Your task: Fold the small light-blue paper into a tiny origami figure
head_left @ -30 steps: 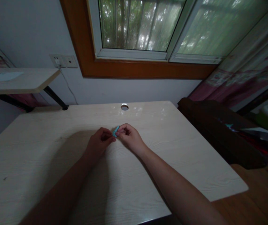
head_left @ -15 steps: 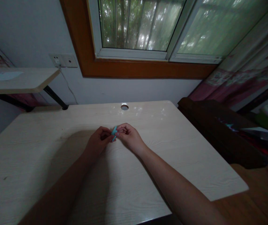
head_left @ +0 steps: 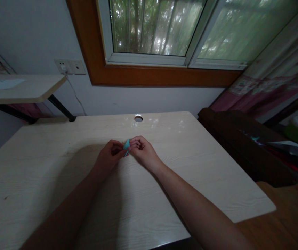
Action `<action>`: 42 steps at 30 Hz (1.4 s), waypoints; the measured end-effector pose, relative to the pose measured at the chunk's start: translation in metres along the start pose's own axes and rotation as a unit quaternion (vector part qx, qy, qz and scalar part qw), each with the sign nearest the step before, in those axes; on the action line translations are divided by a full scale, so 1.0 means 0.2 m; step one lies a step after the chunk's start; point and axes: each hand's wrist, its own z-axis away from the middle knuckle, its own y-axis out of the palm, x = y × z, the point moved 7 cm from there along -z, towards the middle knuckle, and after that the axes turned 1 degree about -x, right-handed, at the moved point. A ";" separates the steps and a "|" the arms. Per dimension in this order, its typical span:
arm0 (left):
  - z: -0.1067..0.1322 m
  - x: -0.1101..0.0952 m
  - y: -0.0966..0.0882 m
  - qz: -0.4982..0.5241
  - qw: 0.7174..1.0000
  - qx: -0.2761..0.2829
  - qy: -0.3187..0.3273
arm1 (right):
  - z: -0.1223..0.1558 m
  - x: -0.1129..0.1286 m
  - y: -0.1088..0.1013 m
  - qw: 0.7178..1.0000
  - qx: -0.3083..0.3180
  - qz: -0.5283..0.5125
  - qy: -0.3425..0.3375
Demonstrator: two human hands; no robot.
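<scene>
A small turquoise piece (head_left: 126, 144), pointed at the top and looking like folded paper, is held between both hands above the middle of the table (head_left: 203, 173). My left hand (head_left: 111, 154) pinches its left side between thumb and fingers. From the right, my right hand (head_left: 145, 151) grips the same piece with thumb and fingertips. The fingers cover part of it, so its full shape is hidden.
Near the table's back edge is a round hole (head_left: 138, 119). A raised shelf (head_left: 34, 88) on black legs stands at the back left, below a wall socket (head_left: 70, 67) with a white cord. Dark brown furniture (head_left: 237, 146) lies beyond the right edge.
The turquoise piece has turned or opened slightly between the fingers, showing a broader triangular face. Both hands stay in almost the same place.
</scene>
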 end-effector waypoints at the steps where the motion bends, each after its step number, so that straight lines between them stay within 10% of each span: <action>1: 0.00 0.00 0.00 0.000 1.000 0.000 0.002 | 0.00 0.00 0.00 1.000 0.000 0.001 -0.002; 42: 0.00 -0.01 0.00 -0.065 0.998 -0.001 0.014 | 0.00 0.00 -0.02 0.997 -0.038 0.057 -0.040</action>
